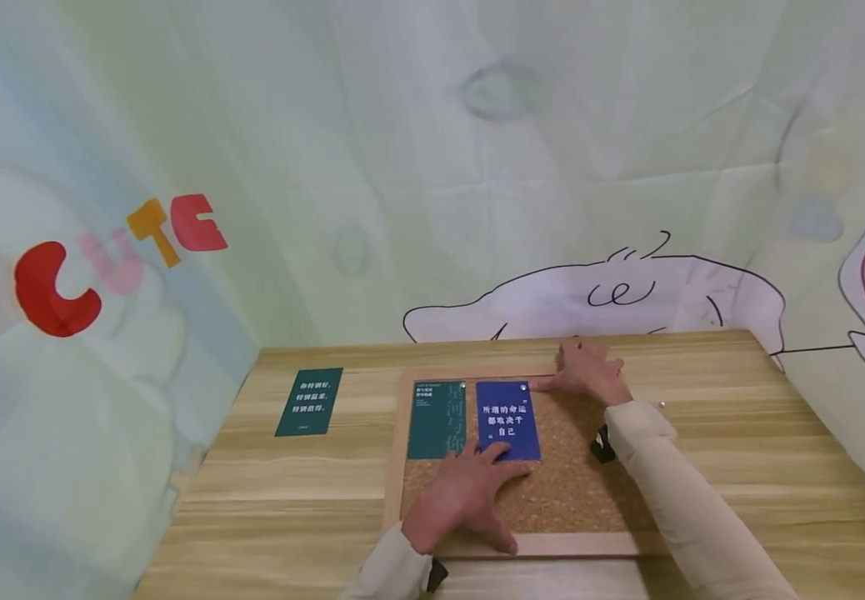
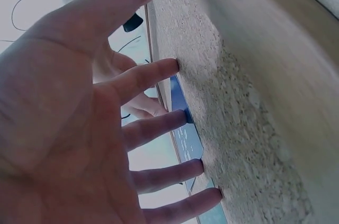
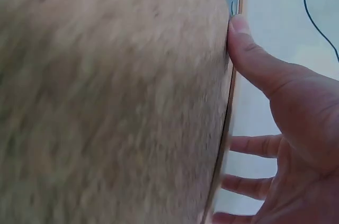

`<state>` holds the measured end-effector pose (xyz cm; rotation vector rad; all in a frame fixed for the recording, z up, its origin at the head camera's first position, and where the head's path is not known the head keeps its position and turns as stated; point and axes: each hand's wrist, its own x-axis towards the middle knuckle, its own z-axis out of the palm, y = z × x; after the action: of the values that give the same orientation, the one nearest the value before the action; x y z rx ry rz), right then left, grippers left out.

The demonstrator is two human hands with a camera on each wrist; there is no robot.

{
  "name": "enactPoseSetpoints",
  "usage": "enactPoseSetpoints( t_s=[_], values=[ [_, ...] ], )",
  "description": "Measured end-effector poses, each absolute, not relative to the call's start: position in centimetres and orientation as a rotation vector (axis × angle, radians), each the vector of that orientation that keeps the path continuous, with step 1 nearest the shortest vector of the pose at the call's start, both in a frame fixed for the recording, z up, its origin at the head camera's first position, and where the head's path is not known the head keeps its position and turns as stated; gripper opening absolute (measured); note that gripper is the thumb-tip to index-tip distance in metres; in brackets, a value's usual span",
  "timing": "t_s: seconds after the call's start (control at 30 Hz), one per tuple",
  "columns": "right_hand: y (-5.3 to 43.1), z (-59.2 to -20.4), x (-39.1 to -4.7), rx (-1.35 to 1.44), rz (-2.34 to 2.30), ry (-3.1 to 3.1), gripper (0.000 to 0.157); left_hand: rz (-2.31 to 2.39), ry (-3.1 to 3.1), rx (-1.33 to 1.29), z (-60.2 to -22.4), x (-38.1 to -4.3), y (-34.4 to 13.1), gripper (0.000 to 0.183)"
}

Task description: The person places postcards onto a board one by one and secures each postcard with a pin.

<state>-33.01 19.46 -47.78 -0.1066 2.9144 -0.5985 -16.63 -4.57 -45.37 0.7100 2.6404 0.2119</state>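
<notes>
A cork board (image 1: 575, 500) with a pale wooden frame lies on the table. On it a dark green card (image 1: 428, 425) and a blue card (image 1: 506, 400) with white writing lie side by side, each with a small pin at its top right corner. My left hand (image 1: 458, 496) is spread over the board's lower left, fingertips on the cork and the cards' lower edges. At the top edge my right hand (image 1: 590, 372) has its thumb (image 3: 254, 60) stretched to the blue card's pinned corner. Its other fingers extend over the frame in the right wrist view.
Another green card (image 1: 308, 404) with white writing lies on the wooden table (image 1: 252, 492), left of the board. A small pale pin (image 1: 662, 405) sits on the table to the right, beside the right sleeve. Behind the table hangs a printed curtain (image 1: 417, 167).
</notes>
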Motion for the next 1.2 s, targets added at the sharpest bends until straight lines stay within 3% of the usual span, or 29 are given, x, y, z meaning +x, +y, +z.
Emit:
enactPoseSetpoints(
  t_s=[0.2,0.73,0.87,1.1,1.2],
  values=[
    [21.7,-47.3,-32.2,-0.019,-0.643,2.918,0.111,0.218,2.633,0.697,-45.2,-16.6,-4.5,0.102],
    [27.7,-46.7,-29.8,0.042,-0.973,2.713,0.111,0.217,2.638,0.693,-45.2,-16.6,-4.4,0.103],
    [28.0,-46.9,-29.3,0.037,-0.942,2.702,0.099,0.228,2.642,0.692,-45.3,-16.6,-4.3,0.102],
    [28.4,-47.3,-28.4,-0.012,-1.006,2.725,0.055,0.232,2.656,0.707,-45.3,-16.5,-4.4,0.102],
    [28.6,-47.6,-28.4,-0.014,-1.026,2.751,0.048,0.227,2.646,0.701,-45.3,-16.7,-4.3,0.101]
  ],
)
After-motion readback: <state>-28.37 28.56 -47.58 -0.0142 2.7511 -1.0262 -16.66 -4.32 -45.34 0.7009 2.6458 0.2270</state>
